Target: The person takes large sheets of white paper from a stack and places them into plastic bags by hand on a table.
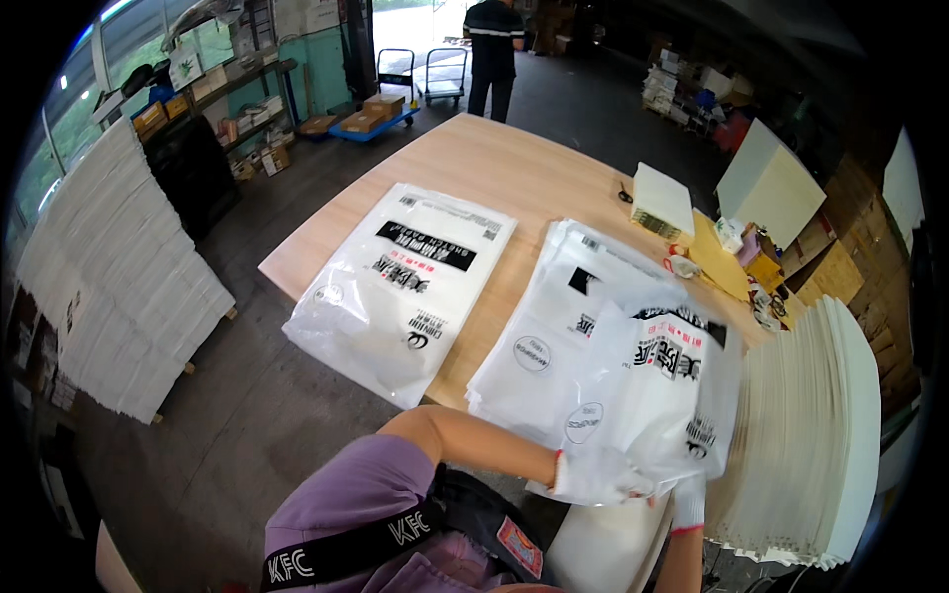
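A clear printed plastic bag (652, 395) is lifted at the table's near right edge, over a pile of similar bags (529, 336). My left hand (605, 476), in a white glove, is closed on the bag's near edge, with its fingertips showing. Close to its right, my right hand (689, 502), also gloved, grips the near right edge of the same bag; its fingers are partly covered by the plastic. A curved white sheet (605, 544) lies below both hands, near my body. Farther left on the table rests a filled printed bag of white paper (405, 287).
The wooden table (326, 232) holds a white paper stack (662, 198) and black scissors (625, 193) at the far right. A tall stack of white sheets (806, 435) stands close on my right, another (119, 277) at the left. A person (491, 54) stands beyond the table.
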The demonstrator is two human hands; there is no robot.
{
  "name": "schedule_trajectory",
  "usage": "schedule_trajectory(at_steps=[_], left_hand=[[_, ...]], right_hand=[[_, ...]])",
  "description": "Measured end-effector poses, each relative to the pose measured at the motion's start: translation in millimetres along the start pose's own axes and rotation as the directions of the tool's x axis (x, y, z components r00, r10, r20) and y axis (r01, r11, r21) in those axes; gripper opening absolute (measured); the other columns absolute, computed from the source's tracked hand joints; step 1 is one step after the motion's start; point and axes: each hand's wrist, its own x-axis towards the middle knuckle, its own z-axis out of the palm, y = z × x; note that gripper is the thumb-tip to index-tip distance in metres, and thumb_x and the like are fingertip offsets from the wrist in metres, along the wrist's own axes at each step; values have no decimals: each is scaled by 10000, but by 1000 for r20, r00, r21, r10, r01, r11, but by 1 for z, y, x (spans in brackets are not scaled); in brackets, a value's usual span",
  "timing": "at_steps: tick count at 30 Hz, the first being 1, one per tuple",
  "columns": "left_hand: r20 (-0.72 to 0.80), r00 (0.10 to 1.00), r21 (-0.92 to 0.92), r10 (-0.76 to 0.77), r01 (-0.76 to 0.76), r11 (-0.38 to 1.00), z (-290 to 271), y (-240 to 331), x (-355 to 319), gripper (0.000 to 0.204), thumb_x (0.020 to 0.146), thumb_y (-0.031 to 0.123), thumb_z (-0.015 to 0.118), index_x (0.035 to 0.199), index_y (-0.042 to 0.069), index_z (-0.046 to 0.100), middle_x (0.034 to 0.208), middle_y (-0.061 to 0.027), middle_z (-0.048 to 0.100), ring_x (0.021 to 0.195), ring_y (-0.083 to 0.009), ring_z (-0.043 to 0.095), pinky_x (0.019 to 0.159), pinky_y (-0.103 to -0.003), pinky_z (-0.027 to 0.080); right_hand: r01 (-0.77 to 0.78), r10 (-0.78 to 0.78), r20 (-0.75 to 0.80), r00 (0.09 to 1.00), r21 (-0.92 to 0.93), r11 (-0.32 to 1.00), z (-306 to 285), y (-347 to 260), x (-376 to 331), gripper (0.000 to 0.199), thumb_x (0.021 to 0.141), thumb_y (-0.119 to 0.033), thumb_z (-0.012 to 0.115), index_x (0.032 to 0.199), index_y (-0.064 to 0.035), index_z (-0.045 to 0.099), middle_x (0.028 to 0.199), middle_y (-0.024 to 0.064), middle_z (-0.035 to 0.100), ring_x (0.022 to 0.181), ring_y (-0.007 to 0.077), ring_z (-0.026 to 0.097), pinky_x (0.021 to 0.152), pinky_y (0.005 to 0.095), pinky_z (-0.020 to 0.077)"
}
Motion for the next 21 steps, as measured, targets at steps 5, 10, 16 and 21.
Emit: schedule_trajectory(at_steps=[5,10,16,21], left_hand=[[-215,968,78,129,-115,990,-22,48,42,187,876,234,532,1028,233,642,755,-108,651,732,-311,649,727,-460,496],[-170,972,-39,-161,156,987,-30,39,39,178,907,272,520,974,179,656,763,-116,659,773,-279,657,751,-414,500],[-272,947,-119,-173,146,982,-37,-63,-17,131,841,169,603,950,166,677,860,-90,697,842,-277,671,729,-389,523],[-217,976,208,25,22,978,24,-57,-75,246,835,166,607,1077,146,645,931,-101,679,873,-278,663,778,-409,521]], right_hand=[[126,-153,-45,987,-367,921,38,14,30,278,812,-180,674,1010,12,643,1028,181,645,984,345,611,882,416,487],[275,-476,90,875,-902,333,81,39,26,315,806,-166,681,1056,15,623,1087,197,626,1042,359,591,915,425,473],[216,-785,9,620,-963,160,117,40,-32,380,727,-73,689,1096,-18,618,1167,178,597,1091,385,567,968,414,448],[-6,-538,-267,799,-900,437,98,53,-9,475,790,-16,626,1259,-65,564,1245,187,604,1024,375,627,904,423,503]])
